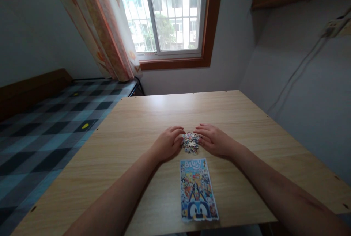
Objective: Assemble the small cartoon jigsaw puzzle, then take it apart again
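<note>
A small heap of jigsaw puzzle pieces (190, 142) lies on the light wooden table (142, 115) in front of me. My left hand (168, 143) rests on the table against the heap's left side, fingers curled toward the pieces. My right hand (214, 140) lies against the heap's right side, fingers stretched toward it. Both hands touch the pile from either side; neither lifts a piece. A colourful printed puzzle picture sheet (197, 190) with a blue cartoon dog lies flat just nearer to me than the heap, close to the table's front edge.
A bed with a blue and black checked cover (46, 126) stands left of the table. A window (167, 13) with a patterned curtain (101, 24) is behind the table. A grey wall with a hanging cable (298, 71) runs along the table's right side.
</note>
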A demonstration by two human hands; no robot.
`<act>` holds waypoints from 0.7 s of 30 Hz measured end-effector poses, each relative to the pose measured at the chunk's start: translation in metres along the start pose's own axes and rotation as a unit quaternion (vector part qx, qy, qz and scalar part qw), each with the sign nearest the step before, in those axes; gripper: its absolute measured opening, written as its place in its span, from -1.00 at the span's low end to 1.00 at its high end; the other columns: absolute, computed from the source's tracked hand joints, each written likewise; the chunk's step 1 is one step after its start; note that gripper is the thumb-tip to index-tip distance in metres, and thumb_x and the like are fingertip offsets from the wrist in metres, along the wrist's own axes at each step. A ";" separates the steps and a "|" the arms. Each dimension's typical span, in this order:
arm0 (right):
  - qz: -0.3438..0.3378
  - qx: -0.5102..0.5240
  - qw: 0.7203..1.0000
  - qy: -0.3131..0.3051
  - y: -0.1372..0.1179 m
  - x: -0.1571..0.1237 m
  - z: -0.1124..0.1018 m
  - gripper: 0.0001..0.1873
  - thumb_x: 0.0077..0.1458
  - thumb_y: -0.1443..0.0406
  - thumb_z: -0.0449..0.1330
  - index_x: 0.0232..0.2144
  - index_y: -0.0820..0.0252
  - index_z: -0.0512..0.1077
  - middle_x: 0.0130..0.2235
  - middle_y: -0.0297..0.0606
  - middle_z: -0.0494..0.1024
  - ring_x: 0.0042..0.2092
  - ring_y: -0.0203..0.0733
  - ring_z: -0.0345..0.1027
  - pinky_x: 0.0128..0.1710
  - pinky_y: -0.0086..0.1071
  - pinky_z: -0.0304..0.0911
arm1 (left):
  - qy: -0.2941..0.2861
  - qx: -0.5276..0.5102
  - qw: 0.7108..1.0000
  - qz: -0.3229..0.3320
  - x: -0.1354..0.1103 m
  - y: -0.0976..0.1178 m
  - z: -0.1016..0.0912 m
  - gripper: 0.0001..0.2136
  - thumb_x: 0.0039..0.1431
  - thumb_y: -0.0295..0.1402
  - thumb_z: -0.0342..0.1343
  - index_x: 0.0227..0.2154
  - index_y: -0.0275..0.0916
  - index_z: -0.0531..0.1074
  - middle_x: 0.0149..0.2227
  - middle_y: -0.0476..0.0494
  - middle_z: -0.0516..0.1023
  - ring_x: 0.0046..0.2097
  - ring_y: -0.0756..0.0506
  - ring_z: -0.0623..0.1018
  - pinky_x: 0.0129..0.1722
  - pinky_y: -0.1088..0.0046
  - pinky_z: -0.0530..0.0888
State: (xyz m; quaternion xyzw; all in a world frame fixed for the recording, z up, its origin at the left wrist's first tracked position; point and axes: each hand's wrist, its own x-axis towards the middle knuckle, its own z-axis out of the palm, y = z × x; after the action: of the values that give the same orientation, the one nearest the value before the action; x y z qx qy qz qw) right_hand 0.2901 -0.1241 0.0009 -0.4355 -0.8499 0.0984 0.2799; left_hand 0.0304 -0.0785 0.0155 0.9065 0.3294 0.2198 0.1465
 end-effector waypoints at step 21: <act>-0.015 0.014 0.999 -0.040 -0.010 0.002 -0.005 -0.47 0.18 0.18 0.25 0.20 0.09 0.39 0.19 -0.06 0.45 0.27 0.10 0.22 0.26 0.08 0.14 | -0.111 0.141 0.983 -0.043 -0.007 0.000 -0.027 -0.72 0.22 -0.13 0.14 -0.08 -0.09 0.53 -0.25 -0.13 0.66 -0.22 -0.17 0.60 -0.20 0.35 0.43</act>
State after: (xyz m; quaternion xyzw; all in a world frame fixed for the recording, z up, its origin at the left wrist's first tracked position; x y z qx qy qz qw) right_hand 0.2852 -0.1292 0.0093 -0.4143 -0.8653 0.1238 0.2536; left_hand 0.0123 -0.0796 0.0362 0.9219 0.3773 0.0630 0.0617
